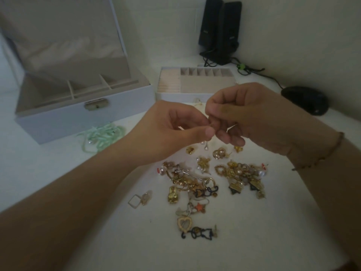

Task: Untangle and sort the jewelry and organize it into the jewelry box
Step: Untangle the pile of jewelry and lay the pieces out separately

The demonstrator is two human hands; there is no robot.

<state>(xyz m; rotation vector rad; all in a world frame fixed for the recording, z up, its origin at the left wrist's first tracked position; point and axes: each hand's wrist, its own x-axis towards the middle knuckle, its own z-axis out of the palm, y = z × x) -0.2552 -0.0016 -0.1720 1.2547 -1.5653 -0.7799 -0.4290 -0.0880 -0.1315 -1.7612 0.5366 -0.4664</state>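
Note:
My left hand (pixel 172 132) and my right hand (pixel 244 116) meet above the white table, fingertips together. Between them they pinch a small earring whose pearl drop (pixel 205 147) hangs just below the left thumb. Under the hands lies a heap of gold jewelry (pixel 197 182) with pearls, stars and black cat shapes. Beside it sits another gold tangle (pixel 242 177). The white jewelry box (pixel 82 112) stands open at the back left, lid up, its compartments showing. Its removable tray (pixel 197 83) with ring rolls and small slots sits behind the hands.
A mint green bead necklace (pixel 101 136) lies in front of the box. Two black speakers (pixel 219 30) with cables stand at the back wall. A black mouse (pixel 305 99) rests at the right. A square-frame earring (pixel 138 199) lies apart on the left of the heap.

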